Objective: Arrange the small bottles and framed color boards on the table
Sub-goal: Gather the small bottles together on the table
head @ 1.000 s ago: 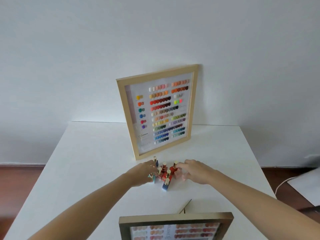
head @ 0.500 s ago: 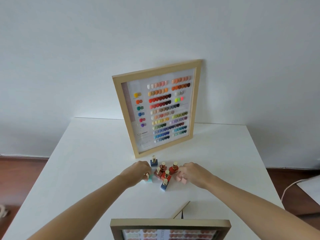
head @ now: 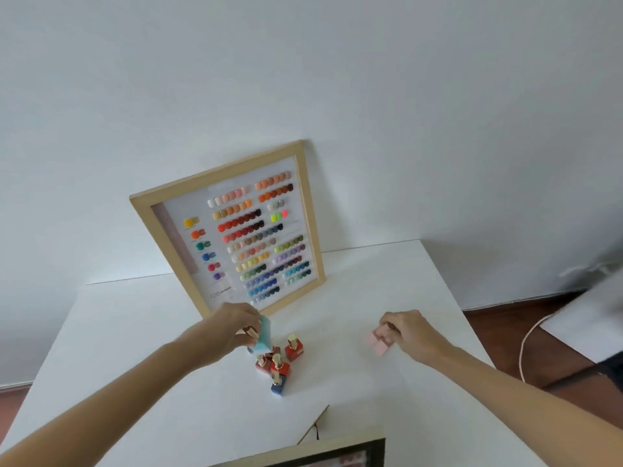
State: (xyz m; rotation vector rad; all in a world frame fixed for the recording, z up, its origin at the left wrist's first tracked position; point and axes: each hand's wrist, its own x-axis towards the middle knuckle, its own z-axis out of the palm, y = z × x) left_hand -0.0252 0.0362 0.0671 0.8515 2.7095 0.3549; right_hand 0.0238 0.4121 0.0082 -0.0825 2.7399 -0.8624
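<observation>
A wooden-framed color board (head: pixel 236 230) leans against the wall at the back of the white table (head: pixel 135 332). My left hand (head: pixel 236 326) is closed around a light teal bottle (head: pixel 264 335), tilted and lifted just above a cluster of red bottles (head: pixel 279 360) with gold caps and one blue bottle (head: pixel 277 385). My right hand (head: pixel 408 332) is off to the right of the cluster, closed on pink bottles (head: pixel 377 343) low over the table. A second framed board (head: pixel 317 453) shows only its top edge at the bottom of the view.
The wall runs close behind the table. A wooden floor lies to the right, with a pale cable (head: pixel 529 342) and a white surface (head: pixel 586 318) beyond the table's right edge. A thin wooden stand leg (head: pixel 315 423) rests behind the near frame.
My right hand has carried the pink bottles away to the right of the cluster. My left hand has lifted the teal bottle off the table. The camera has tilted.
</observation>
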